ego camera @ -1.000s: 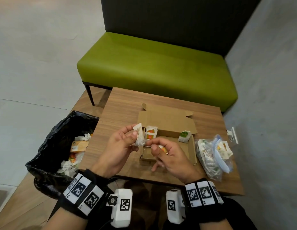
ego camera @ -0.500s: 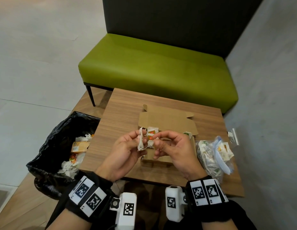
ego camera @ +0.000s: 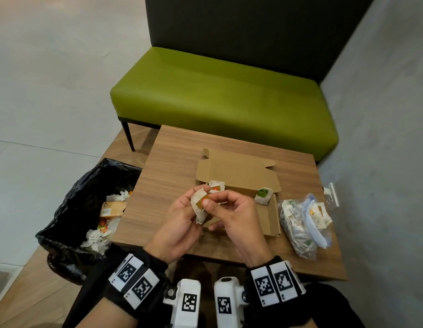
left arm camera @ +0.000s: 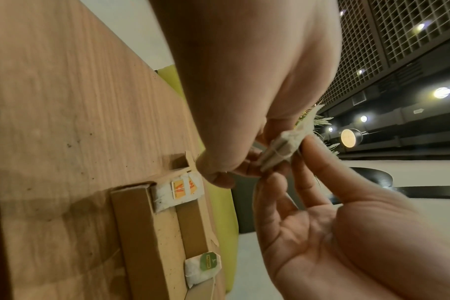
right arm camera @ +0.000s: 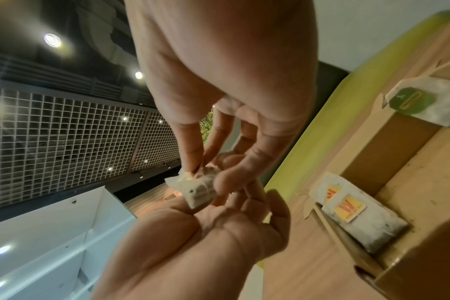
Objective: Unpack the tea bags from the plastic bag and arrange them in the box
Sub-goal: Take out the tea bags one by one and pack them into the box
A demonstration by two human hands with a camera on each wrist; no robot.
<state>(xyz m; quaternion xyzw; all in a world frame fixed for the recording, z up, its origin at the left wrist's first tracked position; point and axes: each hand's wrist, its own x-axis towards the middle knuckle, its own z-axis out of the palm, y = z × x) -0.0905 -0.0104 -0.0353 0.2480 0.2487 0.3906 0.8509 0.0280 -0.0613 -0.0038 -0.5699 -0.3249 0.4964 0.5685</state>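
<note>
Left hand (ego camera: 179, 221): nearest, palm turned up, fingers curled around a white tea bag wrapper (ego camera: 198, 204), thumb and fingertips pinching its left side.
Right hand (ego camera: 231, 216): just right of the left, fingers bent inward, thumb and forefinger pinching the same wrapper at its orange label; remaining fingers loosely curled below.
Held tea bag (left arm camera: 280, 150): between both sets of fingertips, raised above the near edge of the box; folded paper with a thread round it in the left wrist view.
Same tea bag from the right wrist (right arm camera: 200, 190): resting against the left fingers, pinched from above by the right.
Box (ego camera: 264, 216): open brown cardboard, directly beneath and beyond the fingers, lid flap lying back on the far side.
Orange-label tea bag (ego camera: 216, 187): just past the fingertips, standing in the box at its far left corner.
Green-label tea bag (ego camera: 263, 196): right of the fingers, perched on the box at its far right corner.
Plastic bag (ego camera: 300, 223): well right of the right hand, on the table, holding more tea bags.
Table (ego camera: 172, 162): wooden, under the box and the bag.
Bin bag (ego camera: 70, 209): black, left of the left hand, beside the table, with torn wrappers inside.
Bench (ego camera: 224, 98): green, beyond the table, farthest from the fingers.
</note>
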